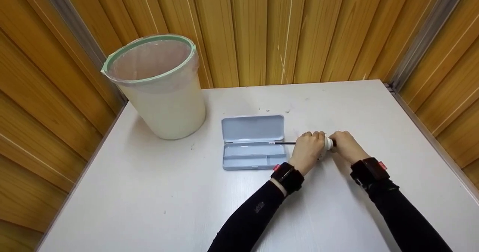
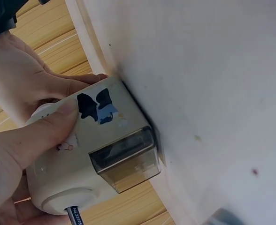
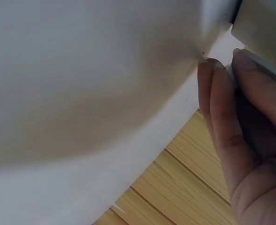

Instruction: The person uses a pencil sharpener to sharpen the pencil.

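The pencil sharpener (image 1: 328, 143) sits on the white table (image 1: 187, 207) between the two hands, just right of an open grey pencil case (image 1: 253, 142), and a dark pencil (image 1: 286, 142) runs from it across toward the case. In the head view, the left hand (image 1: 308, 149) wraps over the sharpener's body and the right hand (image 1: 346, 144) closes on its far end; a lined bin (image 1: 159, 87) stands well apart at the table's left rear. From the left wrist, the thumb (image 2: 39, 136) and curled fingers grip the cream sharpener (image 2: 95, 154), whose clear shavings drawer (image 2: 126, 159) faces out while the pencil (image 2: 74, 216) enters its round end. From the right wrist, the fingers (image 3: 232, 136) lie pressed together, curled round a pale handle (image 3: 264, 70) beside the table's surface (image 3: 81, 93).
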A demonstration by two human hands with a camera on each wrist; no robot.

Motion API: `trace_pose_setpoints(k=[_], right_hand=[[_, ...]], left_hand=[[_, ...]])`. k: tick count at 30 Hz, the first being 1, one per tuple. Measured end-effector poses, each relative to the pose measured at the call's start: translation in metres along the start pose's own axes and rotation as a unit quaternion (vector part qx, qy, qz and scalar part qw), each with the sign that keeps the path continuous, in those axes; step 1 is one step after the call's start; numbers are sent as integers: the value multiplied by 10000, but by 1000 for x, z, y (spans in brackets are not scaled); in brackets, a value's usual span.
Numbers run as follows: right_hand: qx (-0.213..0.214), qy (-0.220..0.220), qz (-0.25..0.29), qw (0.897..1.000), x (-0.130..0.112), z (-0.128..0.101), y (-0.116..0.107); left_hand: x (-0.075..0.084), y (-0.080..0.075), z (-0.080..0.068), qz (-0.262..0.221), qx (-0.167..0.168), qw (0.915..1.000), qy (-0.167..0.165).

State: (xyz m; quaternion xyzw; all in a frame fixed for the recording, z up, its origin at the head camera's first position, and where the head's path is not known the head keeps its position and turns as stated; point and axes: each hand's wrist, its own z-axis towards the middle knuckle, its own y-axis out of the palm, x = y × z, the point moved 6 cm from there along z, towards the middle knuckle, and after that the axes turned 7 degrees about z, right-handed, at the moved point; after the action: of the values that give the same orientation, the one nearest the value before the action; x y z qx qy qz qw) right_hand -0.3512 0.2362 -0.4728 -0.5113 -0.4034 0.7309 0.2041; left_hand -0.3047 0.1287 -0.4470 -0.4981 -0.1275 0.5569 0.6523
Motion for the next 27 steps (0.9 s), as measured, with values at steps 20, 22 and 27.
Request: trace_pose_setpoints(k=[20,22,27], right_hand=[[-131,-71,207,9997,-6,-23,-1],[-155,-80,239,9996,-8,-25,-1],[-175,-125,330,9992,-11,-30,-1]], left_hand=[[0,-2,2,115,11,9998,-140],[0,-2,2,110,18,9998,-165],[0,-3,2,149,48,9996,-247]])
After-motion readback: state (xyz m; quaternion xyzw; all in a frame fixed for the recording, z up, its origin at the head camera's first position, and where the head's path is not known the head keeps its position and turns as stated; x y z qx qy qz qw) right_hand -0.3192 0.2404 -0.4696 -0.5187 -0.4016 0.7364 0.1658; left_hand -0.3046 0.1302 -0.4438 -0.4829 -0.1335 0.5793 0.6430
